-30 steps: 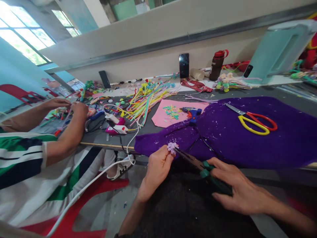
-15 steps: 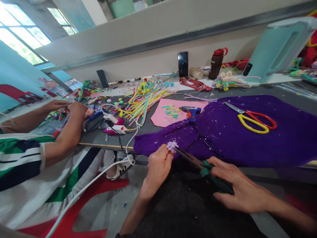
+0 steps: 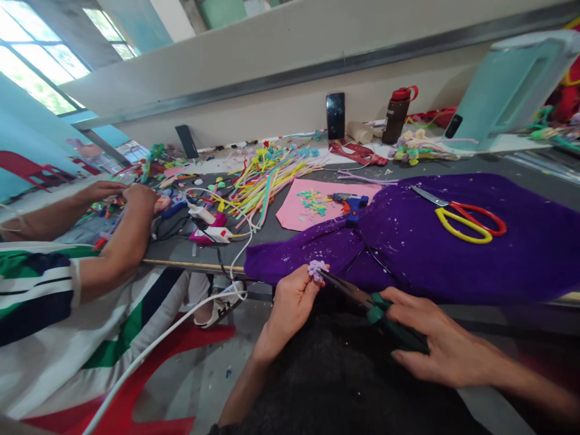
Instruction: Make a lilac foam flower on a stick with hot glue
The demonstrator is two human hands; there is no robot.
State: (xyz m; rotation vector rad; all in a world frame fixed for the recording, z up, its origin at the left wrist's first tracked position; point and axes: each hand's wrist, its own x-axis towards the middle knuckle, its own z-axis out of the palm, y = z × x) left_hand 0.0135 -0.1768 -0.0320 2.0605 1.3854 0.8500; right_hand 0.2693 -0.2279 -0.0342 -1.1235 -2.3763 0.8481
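Between the fingertips of my left hand (image 3: pixel 292 302) is a small lilac fuzzy flower (image 3: pixel 318 270), its petals facing up. The fingers are closed around its underside, which is hidden. My right hand (image 3: pixel 435 338) grips dark green-handled long-nose pliers (image 3: pixel 351 292). Their thin metal tips touch the flower from the right; I cannot tell whether the jaws are apart. Both hands are in front of the table edge, over my dark lap. Behind them lies a purple cloth (image 3: pixel 453 266) flecked with pale bits. A blue glue gun (image 3: pixel 356 208) rests at its edge.
Scissors (image 3: pixel 466 223) with red and yellow handles lie on the cloth. Coloured fuzzy stems (image 3: pixel 272 184) and a pink sheet (image 3: pixel 294 214) with clippings are behind. A white cable (image 3: pixel 172 326) hangs at left, near a co-worker's arms (image 3: pixel 122 235). A bottle (image 3: pixel 395 118) and teal jug (image 3: pixel 507 90) stand behind.
My left hand and the flower have shifted very slightly to the right, and the flower looks turned a little. The pliers stay at it. The co-worker's hands moved slightly.
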